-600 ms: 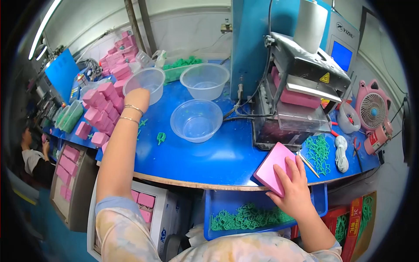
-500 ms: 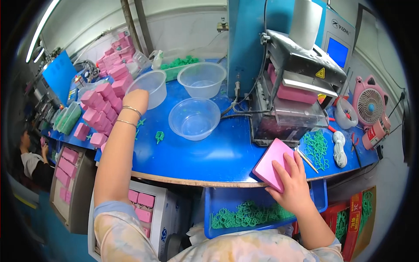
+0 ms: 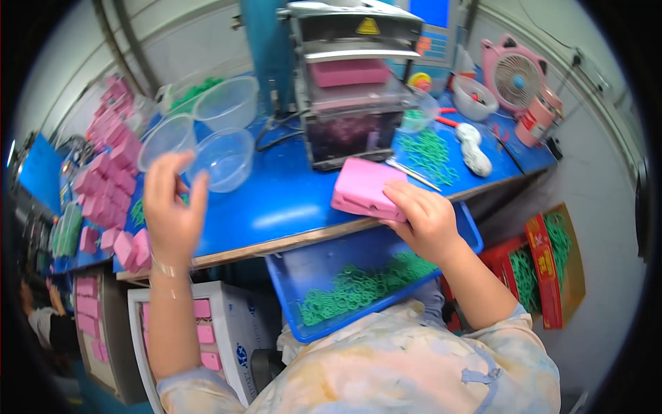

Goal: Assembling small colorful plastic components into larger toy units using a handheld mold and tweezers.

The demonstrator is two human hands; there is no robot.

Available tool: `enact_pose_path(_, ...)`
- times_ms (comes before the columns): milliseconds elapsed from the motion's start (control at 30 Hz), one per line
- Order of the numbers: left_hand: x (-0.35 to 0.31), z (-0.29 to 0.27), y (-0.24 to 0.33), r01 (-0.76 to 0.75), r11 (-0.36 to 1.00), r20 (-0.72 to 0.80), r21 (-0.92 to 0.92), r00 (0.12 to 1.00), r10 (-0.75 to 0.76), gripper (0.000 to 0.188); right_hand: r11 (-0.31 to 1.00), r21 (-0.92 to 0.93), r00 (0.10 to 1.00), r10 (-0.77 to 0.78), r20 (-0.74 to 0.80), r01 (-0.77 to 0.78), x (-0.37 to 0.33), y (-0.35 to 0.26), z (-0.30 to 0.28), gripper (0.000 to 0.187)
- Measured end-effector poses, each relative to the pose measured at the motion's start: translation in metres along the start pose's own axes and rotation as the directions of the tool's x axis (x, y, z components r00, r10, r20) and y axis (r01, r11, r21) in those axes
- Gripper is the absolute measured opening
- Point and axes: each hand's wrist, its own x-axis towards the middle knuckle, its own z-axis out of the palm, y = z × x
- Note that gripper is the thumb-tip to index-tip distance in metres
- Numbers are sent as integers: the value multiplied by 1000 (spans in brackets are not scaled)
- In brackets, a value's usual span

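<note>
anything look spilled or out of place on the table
The loose green pieces right of the machine lie straight on the blue tabletop, uncontained, while similar green ones sit in the blue tray; possibly deliberate. I see no clear damage.

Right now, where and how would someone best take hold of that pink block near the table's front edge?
I'd try the pink block by its left end, coming from the left, thumb against the near side and fingers over the broad, flat top. The right-hand grip covers its right end, while the left end is uncovered, so that side looks easiest.
</note>
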Motion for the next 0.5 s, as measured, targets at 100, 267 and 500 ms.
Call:
enact_pose_path(100, -41, 16, 65, -160, 888, 119, -432, 965, 232, 66, 976, 215, 996, 58, -63, -43, 1, -17, -28, 41)
enact_pose_path(267, -71, 51, 112, 370, 487, 533, -791, 807, 253, 87, 751, 659, 998, -3, 68, -43, -16, -39, -37, 37)
enact_pose_path(500, -87, 63, 120, 516, 312, 568, -798, 817, 100, 53, 550, 823, 990, 70, 126, -144, -29, -28, -27, 35)
